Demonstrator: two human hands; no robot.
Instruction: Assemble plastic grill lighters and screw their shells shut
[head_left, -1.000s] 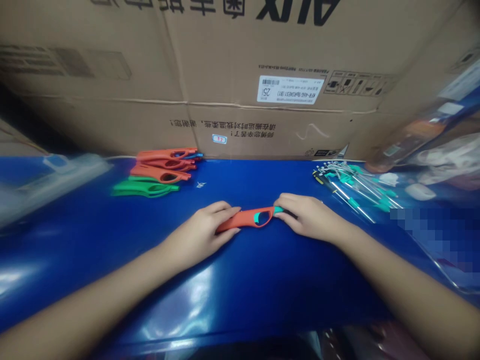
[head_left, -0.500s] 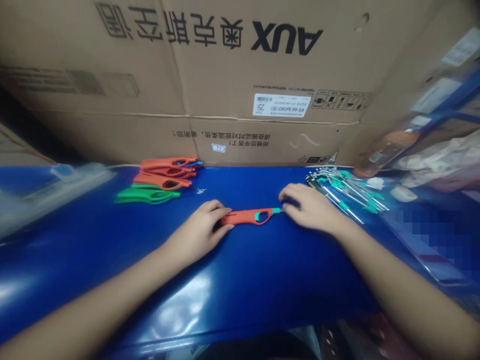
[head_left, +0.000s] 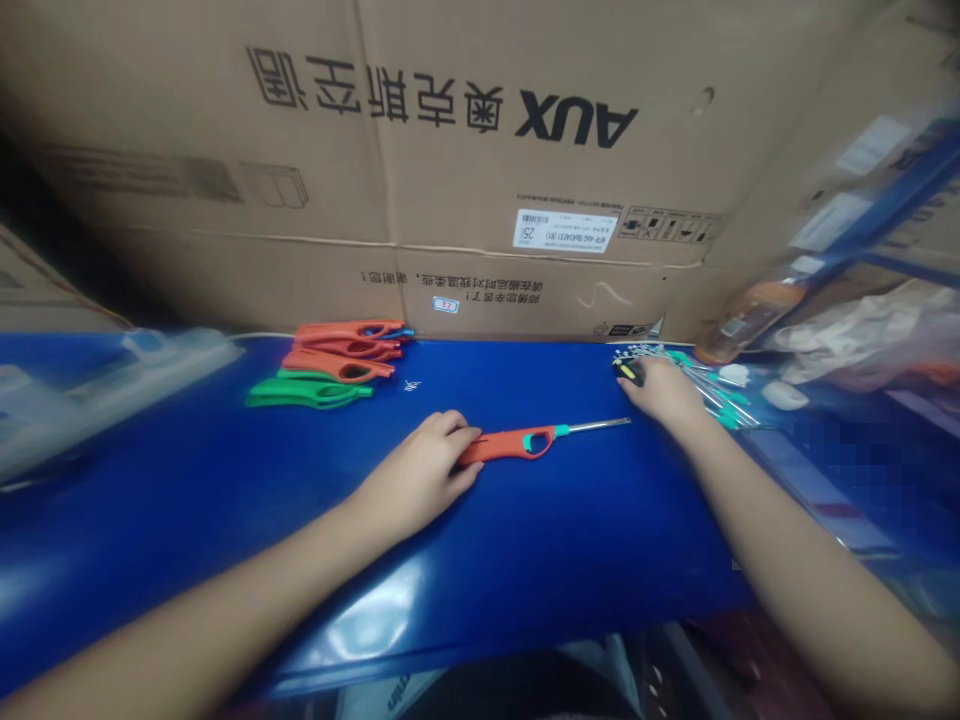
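An orange lighter [head_left: 525,442] with a teal trigger and a thin metal rod lies flat on the blue table [head_left: 525,540]. My left hand [head_left: 420,478] is closed on the rear end of its orange handle. My right hand [head_left: 664,390] rests over a heap of metal rods with teal ends [head_left: 712,390] at the table's right, fingers curled on a dark-tipped piece there; what they hold is not plain. The lighter's rod tip points toward that hand and is apart from it.
A stack of orange and green lighter handles [head_left: 334,370] lies at the back left. A large cardboard box [head_left: 480,180] stands along the far edge. Clear plastic bags [head_left: 112,375] sit at left, and bags and white bits [head_left: 862,330] at right.
My right hand let go of the lighter's front end and moved right to the rod heap. The metal rod now shows on the lighter. My left hand stayed on the handle.
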